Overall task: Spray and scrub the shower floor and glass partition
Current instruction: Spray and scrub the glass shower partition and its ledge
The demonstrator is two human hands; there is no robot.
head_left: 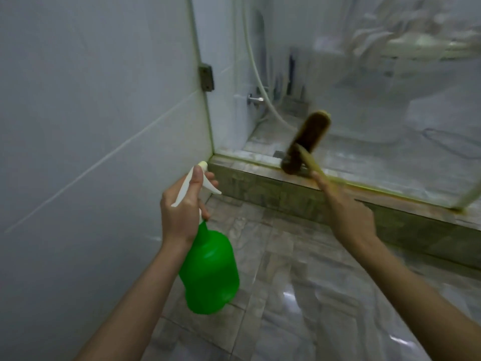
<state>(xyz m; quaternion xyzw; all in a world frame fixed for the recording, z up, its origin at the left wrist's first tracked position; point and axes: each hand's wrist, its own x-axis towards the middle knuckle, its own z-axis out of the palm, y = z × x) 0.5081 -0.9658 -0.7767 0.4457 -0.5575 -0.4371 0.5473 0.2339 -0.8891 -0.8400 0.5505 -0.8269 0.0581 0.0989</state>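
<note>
My left hand (pixel 182 212) grips the green spray bottle (pixel 209 272) near the left wall. My right hand (pixel 348 214) holds the brush (pixel 304 144) against the glass partition (pixel 364 87), above the curb (pixel 260 188).

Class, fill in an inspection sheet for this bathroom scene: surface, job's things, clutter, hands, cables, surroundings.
Surface: shower floor, marbled tile; curb edge stained yellow-brown.
Job's things: green spray bottle; brush, head over the curb beside the glass partition.
Clutter: blurred items in the shower's far corner, unidentifiable.
Hands: left hand grips the bottle's neck; right hand holds the brush handle.
Cables: nothing seen; white shower hose hangs inside.
Surroundings: white tiled wall; toilet visible through glass.
</note>
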